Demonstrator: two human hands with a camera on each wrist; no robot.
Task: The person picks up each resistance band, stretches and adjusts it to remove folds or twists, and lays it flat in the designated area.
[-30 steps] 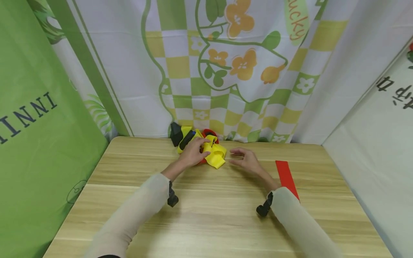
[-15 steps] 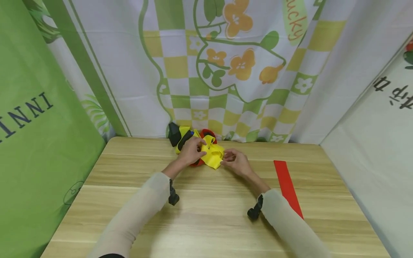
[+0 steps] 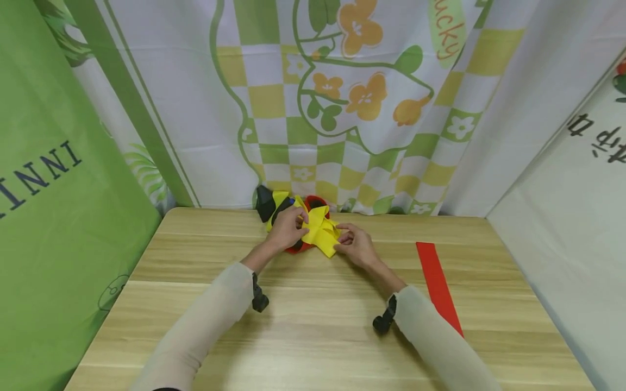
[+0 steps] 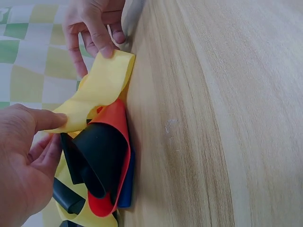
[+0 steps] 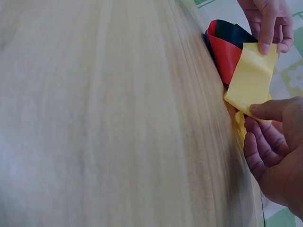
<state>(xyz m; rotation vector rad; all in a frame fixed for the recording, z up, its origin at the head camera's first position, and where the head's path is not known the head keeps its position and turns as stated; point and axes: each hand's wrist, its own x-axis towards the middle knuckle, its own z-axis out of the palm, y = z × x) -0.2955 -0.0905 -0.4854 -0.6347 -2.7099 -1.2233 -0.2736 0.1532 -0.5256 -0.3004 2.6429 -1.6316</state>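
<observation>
My left hand [image 3: 287, 228] pinches one part of a yellow flat, stretchy-looking band [image 4: 103, 82] between thumb and fingers at the table's back edge. Opposite it, my right hand [image 3: 358, 247] pinches another part of the same band, thumb on top in the right wrist view. Between the hands the yellow strip lies spread fairly flat. Beside and under it is a heap of coiled bands: a red band [image 4: 121, 118], a black band [image 4: 97, 146] and a bit of blue band [image 4: 127, 189]. Part of the heap is hidden behind my left hand.
A straight red strip [image 3: 437, 282] lies on the wooden table [image 3: 313, 336] at the right, partly hidden by my right sleeve. A black angular piece [image 3: 265, 204] stands at the heap's left end. A patterned curtain [image 3: 318, 108] hangs just behind the table's back edge.
My right hand has moved left to the yellow band and now pinches it. The band's loops have been spread flatter between my hands. My left hand has stayed by the heap, shifting slightly left.
</observation>
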